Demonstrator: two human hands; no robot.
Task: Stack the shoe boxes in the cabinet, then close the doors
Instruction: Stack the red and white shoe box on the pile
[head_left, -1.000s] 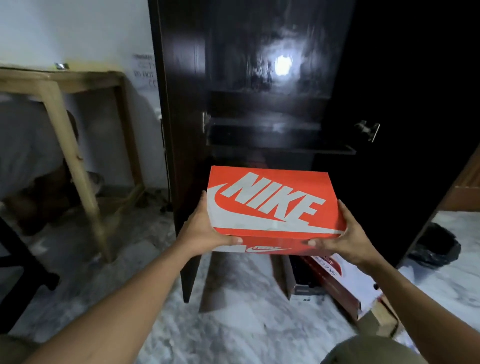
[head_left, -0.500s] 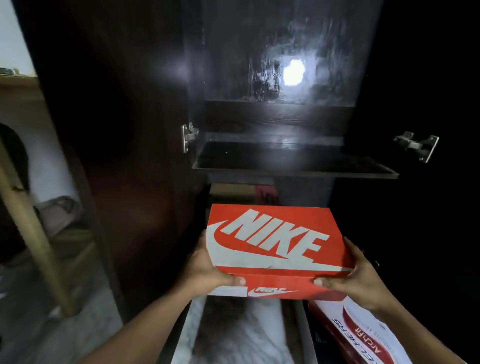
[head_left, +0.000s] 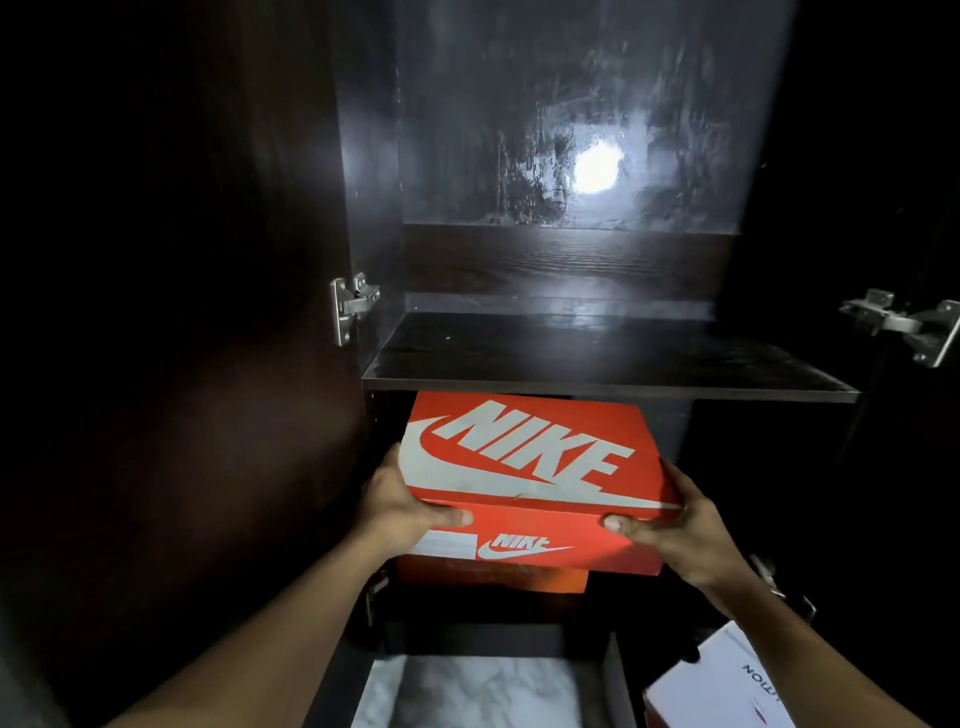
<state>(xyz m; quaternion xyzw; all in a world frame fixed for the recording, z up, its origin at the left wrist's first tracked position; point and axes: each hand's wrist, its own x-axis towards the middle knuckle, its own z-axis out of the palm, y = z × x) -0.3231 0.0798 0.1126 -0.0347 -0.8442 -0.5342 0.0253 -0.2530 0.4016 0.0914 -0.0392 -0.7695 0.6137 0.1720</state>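
Gripping the orange shoe box (head_left: 530, 467) at its 2 near corners, both hands hold it level in the lower opening of the dark cabinet (head_left: 363, 182), just under the shelf (head_left: 608, 387). The left hand (head_left: 400, 506) wraps the left corner, its thumb curled across the front face and its fingers hidden behind the side. The right hand (head_left: 675, 530) clasps the right corner the same way, thumb pressed flat on the front.

The far end of the box lies below the front edge of the shelf, while the near end sticks out toward the person. Its lid faces up with large white lettering, and the front carries a small white logo beside a white label.

A second orange box (head_left: 493, 574) sits directly beneath, only its front strip showing. Whether the held box rests on it or hangs just above cannot be told.

The left door (head_left: 182, 364) stands swung open, with a metal hinge (head_left: 350, 306) at its inner edge. Another hinge (head_left: 904, 325) shows on the right, where the rest is too dark to make out. A bright spot of light (head_left: 595, 169) glares on the glossy back panel above the shelf. A white box (head_left: 727, 680) lies tilted at the lower right, near the right forearm, and pale marble floor (head_left: 467, 691) shows below the cabinet.
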